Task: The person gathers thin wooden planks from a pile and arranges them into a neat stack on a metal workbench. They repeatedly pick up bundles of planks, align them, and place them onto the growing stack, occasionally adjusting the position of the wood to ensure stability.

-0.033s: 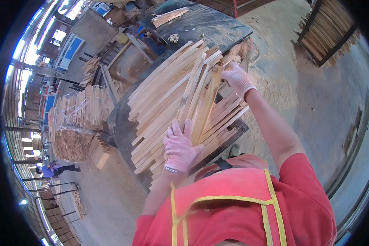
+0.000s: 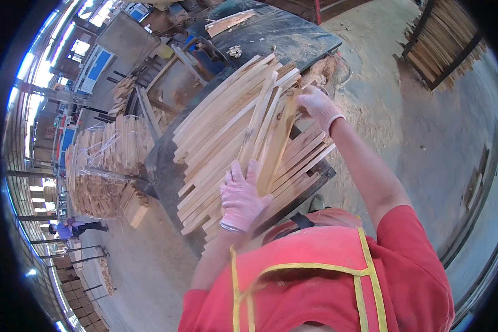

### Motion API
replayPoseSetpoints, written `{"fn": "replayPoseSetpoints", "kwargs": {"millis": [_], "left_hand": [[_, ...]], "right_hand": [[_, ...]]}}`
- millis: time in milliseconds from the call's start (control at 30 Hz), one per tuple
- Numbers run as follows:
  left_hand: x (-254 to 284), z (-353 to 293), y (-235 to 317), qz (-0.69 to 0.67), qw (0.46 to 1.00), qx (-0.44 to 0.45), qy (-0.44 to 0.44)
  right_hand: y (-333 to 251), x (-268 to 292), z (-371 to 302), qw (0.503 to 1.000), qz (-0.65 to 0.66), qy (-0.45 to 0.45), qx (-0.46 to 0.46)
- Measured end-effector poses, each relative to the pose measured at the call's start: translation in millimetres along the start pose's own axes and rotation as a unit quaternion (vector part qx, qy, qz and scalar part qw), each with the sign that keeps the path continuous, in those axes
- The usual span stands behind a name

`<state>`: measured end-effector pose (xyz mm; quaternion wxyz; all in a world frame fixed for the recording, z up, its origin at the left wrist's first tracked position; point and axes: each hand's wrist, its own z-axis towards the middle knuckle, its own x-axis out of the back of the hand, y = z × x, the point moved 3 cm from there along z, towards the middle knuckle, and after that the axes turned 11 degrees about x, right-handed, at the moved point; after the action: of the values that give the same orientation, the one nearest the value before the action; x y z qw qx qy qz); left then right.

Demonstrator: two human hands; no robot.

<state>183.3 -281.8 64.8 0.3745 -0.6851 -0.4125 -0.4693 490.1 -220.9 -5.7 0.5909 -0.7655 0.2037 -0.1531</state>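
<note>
Nearby, around the wooden slats (image 2: 221,133): sawdust (image 2: 322,71), bundled timber (image 2: 108,145), a rack (image 2: 456,62)

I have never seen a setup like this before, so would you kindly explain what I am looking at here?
Of course. There is no machine grip here: these are a person's own hands in pale pinkish gloves. The view comes from a wide fisheye camera worn on the head, looking down, so straight edges bend near the rim and picture left is the person's left.

On a dark table lie many light wooden strips, side by side with uneven ends. One wooden board runs between the hands: the right hand is at its far end, the left hand at its near end. How firmly either hand grasps it is not clear.

Beyond, to the left, stands bundled wood.
</note>
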Motion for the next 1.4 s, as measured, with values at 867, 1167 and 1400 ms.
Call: {"fn": "replayPoseSetpoints", "kwargs": {"millis": [867,1167,1400], "left_hand": [[106.6,162.0,-169.2,-0.207,0.966,-0.054,0.143],[113.1,359.5,-163.2,-0.06,0.987,-0.128,0.081],[12.4,420.8,-158.9,-0.17,0.982,-0.079,0.024]], "right_hand": [[10.6,174.0,-158.4,0.972,0.151,0.164,0.078],[56.7,125.6,-214.9,0.964,0.146,0.221,-0.029],[48.9,91.5,-234.3,0.978,0.049,0.198,-0.049]]}}
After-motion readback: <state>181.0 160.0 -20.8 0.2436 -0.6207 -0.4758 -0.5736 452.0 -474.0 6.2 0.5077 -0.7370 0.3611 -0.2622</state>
